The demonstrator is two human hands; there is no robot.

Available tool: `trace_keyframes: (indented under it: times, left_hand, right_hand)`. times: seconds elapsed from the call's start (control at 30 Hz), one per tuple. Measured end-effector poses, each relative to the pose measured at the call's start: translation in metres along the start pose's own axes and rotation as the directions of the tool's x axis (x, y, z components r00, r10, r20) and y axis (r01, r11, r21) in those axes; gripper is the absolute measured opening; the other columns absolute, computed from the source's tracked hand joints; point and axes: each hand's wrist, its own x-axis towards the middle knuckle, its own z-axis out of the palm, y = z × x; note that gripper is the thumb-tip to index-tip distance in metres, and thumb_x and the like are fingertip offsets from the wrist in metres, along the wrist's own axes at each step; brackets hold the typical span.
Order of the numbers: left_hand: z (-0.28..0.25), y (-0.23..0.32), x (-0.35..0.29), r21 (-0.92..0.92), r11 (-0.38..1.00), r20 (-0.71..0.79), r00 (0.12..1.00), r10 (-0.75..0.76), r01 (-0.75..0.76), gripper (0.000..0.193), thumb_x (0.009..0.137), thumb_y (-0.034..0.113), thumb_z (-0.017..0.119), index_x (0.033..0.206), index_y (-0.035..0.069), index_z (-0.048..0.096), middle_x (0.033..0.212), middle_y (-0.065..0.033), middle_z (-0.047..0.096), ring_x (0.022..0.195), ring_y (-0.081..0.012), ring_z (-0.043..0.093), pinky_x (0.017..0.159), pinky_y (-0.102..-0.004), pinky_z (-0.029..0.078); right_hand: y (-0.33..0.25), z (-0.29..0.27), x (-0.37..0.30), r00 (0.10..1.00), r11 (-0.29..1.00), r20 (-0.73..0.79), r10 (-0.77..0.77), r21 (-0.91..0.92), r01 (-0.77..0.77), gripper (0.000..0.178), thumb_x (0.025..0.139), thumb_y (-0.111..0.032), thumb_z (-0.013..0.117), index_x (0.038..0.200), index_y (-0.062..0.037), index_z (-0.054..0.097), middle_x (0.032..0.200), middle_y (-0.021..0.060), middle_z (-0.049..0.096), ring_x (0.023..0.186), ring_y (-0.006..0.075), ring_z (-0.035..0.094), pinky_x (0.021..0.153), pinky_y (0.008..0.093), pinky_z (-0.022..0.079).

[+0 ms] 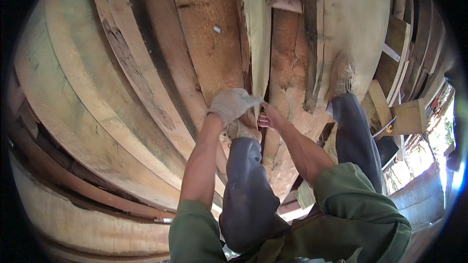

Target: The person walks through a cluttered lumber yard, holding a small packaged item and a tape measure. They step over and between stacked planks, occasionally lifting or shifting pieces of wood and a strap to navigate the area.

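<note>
My left hand [228,106] wears a pale grey work glove [229,100]. It is beside my left shoe, above the stacked planks, and the cloth hides how its fingers are bent. My bare right hand [271,118] is just right of it, its fingers curled in. The glove's drawn-out tip meets the thumb side of my right hand, which appears to pinch it. Directly beneath both hands runs a narrow pale board [257,34], its near end tapering to a point. Whether either hand also touches this board is hidden.
Long rough planks [141,53] lie side by side, with dark gaps between them. My right shoe [343,70] stands on a wide pale plank [353,14]. A small white object [217,29] lies on a brown plank. Short offcuts [408,117] are piled at the right.
</note>
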Motion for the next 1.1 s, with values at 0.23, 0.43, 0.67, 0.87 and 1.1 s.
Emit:
trace_keyframes:
  times: [0.23, 0.43, 0.67, 0.87, 1.1]
  left_hand:
    - [-0.104, -0.005, 0.021, 0.475, 0.877, -0.720, 0.541, 0.434, -0.071, 0.019, 0.087, 0.018, 0.059, 0.101, 0.007, 0.067, 0.102, -0.0162, 0.067, 0.097, -0.0344, 0.063, 0.083, -0.0446, 0.050]
    - [-0.110, -0.008, 0.040, 0.672, 0.738, -0.582, 0.660, 0.475, 0.061, 0.015, 0.084, 0.010, 0.053, 0.093, 0.007, 0.064, 0.097, -0.0153, 0.067, 0.093, -0.0351, 0.065, 0.081, -0.0460, 0.052]
    - [-0.092, 0.052, 0.008, -0.346, 0.743, -0.636, 0.725, 0.264, -0.573, 0.022, 0.092, 0.009, 0.067, 0.112, 0.003, 0.063, 0.096, -0.0009, 0.062, 0.081, -0.0072, 0.055, 0.068, -0.0233, 0.048]
    - [-0.094, 0.152, -0.030, -0.172, 0.465, -0.711, 0.437, 0.552, -0.868, 0.036, 0.094, 0.003, 0.064, 0.128, 0.001, 0.056, 0.114, -0.0041, 0.063, 0.098, -0.0142, 0.059, 0.083, -0.0263, 0.050]
    - [-0.069, 0.269, -0.083, 0.275, 0.550, -0.346, 0.453, 0.822, -0.789, 0.042, 0.096, 0.013, 0.063, 0.132, -0.004, 0.053, 0.134, -0.0182, 0.055, 0.111, -0.0211, 0.058, 0.093, -0.0320, 0.048]
  right_hand:
    - [-0.011, -0.020, -0.027, 0.849, 0.794, 0.094, -0.520, -0.314, 0.521, 0.032, 0.096, -0.033, 0.049, 0.071, -0.0132, 0.046, 0.068, -0.0032, 0.041, 0.060, 0.0107, 0.043, 0.051, 0.0300, 0.038]
    - [-0.059, -0.019, -0.027, 0.602, 0.595, -0.012, -0.798, -0.177, 0.784, 0.026, 0.097, -0.029, 0.054, 0.082, -0.0090, 0.062, 0.072, 0.0000, 0.054, 0.064, 0.0134, 0.052, 0.054, 0.0331, 0.044]
    - [-0.171, 0.004, -0.177, 0.180, 0.170, -0.003, -0.984, 0.326, 0.930, 0.031, 0.089, -0.009, 0.056, 0.118, -0.0047, 0.065, 0.099, 0.0036, 0.067, 0.084, 0.0141, 0.060, 0.071, 0.0295, 0.051]
    - [-0.190, 0.003, -0.332, -0.155, -0.163, 0.051, -0.987, -0.328, 0.930, 0.027, 0.083, -0.023, 0.064, 0.095, -0.0006, 0.072, 0.082, 0.0183, 0.071, 0.079, 0.0289, 0.071, 0.074, 0.0436, 0.056]
    - [-0.132, -0.108, -0.383, 0.129, 0.121, -0.012, -0.992, 0.277, 0.953, 0.020, 0.091, -0.012, 0.061, 0.094, 0.0069, 0.068, 0.077, 0.0113, 0.069, 0.064, 0.0173, 0.069, 0.056, 0.0295, 0.060]
